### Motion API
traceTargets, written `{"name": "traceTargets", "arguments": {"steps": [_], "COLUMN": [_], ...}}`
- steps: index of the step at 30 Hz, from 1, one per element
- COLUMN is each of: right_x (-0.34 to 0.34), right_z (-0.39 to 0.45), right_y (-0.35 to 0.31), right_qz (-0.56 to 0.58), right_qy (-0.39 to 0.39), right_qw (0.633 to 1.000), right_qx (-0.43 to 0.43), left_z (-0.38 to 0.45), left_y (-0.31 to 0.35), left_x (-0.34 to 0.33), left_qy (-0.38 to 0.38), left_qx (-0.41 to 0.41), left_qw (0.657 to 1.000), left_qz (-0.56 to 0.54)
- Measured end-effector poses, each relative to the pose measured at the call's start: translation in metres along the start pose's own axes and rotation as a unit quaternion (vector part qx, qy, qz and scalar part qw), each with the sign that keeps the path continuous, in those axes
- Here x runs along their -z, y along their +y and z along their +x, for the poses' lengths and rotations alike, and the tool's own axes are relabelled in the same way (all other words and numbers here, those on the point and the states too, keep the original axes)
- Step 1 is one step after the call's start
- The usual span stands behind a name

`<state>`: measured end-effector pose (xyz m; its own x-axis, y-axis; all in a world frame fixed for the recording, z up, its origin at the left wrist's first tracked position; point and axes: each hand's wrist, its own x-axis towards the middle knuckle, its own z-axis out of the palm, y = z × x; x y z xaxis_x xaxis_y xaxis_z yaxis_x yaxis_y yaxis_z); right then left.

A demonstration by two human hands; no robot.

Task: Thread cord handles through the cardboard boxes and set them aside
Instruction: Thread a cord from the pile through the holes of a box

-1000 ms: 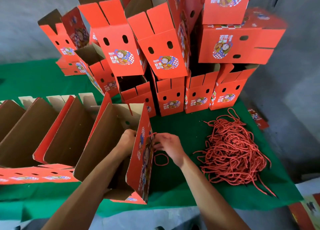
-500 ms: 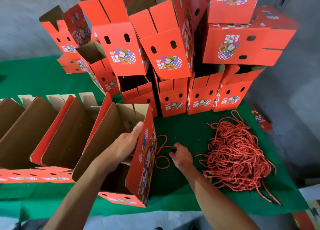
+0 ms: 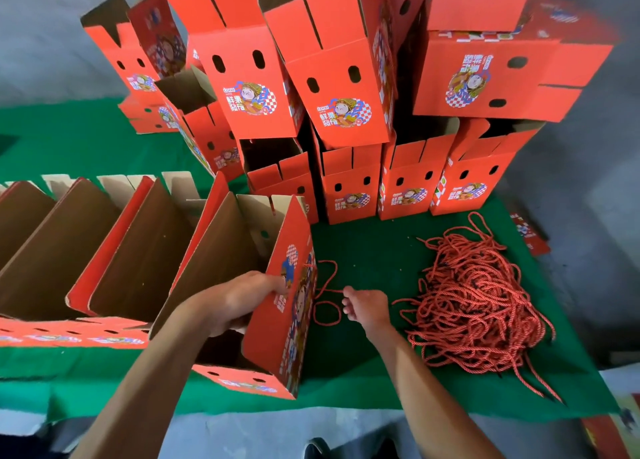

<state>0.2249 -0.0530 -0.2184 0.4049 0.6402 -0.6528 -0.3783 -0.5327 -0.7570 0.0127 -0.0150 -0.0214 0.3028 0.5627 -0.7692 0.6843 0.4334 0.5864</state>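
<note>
Gripping box [image 3: 284, 323] wall w/ left hand [image 3: 239, 299], right hand [image 3: 367, 308] pinching cord [image 3: 327, 290] just beside it.

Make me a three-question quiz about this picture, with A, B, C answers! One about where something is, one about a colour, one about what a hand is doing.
1. Where is the pile of loose cords?
A. inside a box
B. on the green cloth, right of the hands
C. on the floor

2. What colour are the cords?
A. red
B. blue
C. white

3. What is the left hand doing?
A. hanging free
B. gripping the open box
C. lifting the pile

Answers: 1 B, the pile lies on the cloth; 2 A, all look red; 3 B, fingers curl over the box wall.
</note>
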Motion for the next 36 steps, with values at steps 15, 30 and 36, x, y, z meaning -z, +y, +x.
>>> {"name": "traceTargets", "arguments": {"steps": [15, 30, 36], "right_x": [0.073, 0.027, 0.009], "right_z": [-0.007, -0.025, -0.017], "right_y": [-0.027, -0.029, -0.026], "right_qz": [0.38, 0.154, 0.082], "right_qy": [0.015, -0.047, 0.017], "right_qw": [0.923, 0.975, 0.986], "right_qx": [0.057, 0.152, 0.146], "left_z": [-0.005, 0.002, 0.026], "left_y": [0.046, 0.059, 0.087], "left_x": [-0.043, -0.024, -0.039], "left_qy": [0.1, 0.259, 0.287], "left_qx": [-0.322, -0.356, -0.225], "left_qw": [0.922, 0.831, 0.875], "left_qz": [0.189, 0.342, 0.319]}}
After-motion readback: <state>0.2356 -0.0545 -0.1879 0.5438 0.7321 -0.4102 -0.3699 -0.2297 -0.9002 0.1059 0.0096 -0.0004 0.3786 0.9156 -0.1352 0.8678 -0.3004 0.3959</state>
